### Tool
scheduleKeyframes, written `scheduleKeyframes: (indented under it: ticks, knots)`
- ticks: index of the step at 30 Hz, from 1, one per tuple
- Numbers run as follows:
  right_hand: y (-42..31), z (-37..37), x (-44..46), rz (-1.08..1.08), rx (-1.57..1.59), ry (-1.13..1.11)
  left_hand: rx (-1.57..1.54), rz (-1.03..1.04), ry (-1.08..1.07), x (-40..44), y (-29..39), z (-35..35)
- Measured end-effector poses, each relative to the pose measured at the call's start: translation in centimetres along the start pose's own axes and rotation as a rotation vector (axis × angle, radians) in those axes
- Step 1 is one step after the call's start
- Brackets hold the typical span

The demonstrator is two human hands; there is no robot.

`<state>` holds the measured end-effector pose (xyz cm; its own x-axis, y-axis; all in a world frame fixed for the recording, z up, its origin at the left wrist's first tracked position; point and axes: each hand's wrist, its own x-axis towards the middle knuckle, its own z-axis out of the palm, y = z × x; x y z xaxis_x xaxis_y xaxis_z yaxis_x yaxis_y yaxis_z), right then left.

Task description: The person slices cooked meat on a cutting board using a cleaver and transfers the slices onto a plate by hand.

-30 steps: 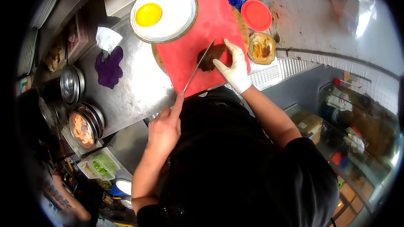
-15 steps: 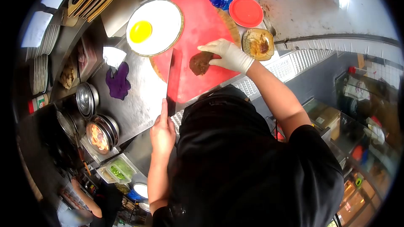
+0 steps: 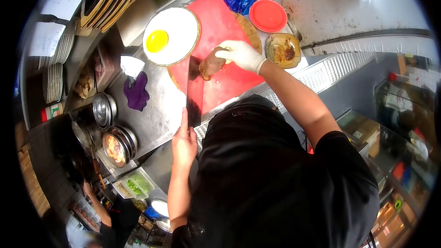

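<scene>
My left hand (image 3: 184,147) is bare and closed round the knife, its index finger stretched along the top. The knife's wide blade (image 3: 195,96) lies over the left part of the red cutting board (image 3: 229,23). White-gloved, my right hand (image 3: 241,56) pinches a dark brown piece of meat (image 3: 212,64) between thumb and fingers. The meat is tilted, its lower end close to the blade. Beyond the blade, a round white plate (image 3: 181,27) with a yellow spot overlaps the board's upper left.
Right of the board are a red lid (image 3: 268,15) and a square sauce dish (image 3: 283,50). A purple cloth (image 3: 136,92) and metal bowls (image 3: 104,110) stand left. Another person's arm (image 3: 98,204) shows at lower left. Stacked plates (image 3: 53,80) sit on a shelf.
The knife has moved from over the meat to its left and now shows its broad side. My right hand has tilted the meat up. The camera view has shifted.
</scene>
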<state>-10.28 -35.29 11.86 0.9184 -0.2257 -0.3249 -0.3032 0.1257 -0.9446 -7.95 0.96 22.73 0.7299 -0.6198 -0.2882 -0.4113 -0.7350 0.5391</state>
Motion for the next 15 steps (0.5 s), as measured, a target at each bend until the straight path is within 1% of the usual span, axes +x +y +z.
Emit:
scheduleKeyframes:
  ticks: [3, 6, 13, 15]
  knots:
    - [0.27, 0.21, 0.15, -0.01, 0.086, 0.016, -0.017, -0.017, -0.001, -0.03, 0.03, 0.1]
    - [0.49, 0.09, -0.04, 0.025, 0.14, 0.01, -0.02, -0.023, 0.003, -0.05, 0.31, 0.1]
    - [0.61, 0.0, -0.02, 0.044, 0.195, 0.001, -0.031, -0.064, -0.007, -0.06, 0.59, 0.17]
    - [0.67, -0.06, -0.02, 0.041, 0.184, -0.002, -0.026, -0.049, 0.003, -0.1, 0.57, 0.26]
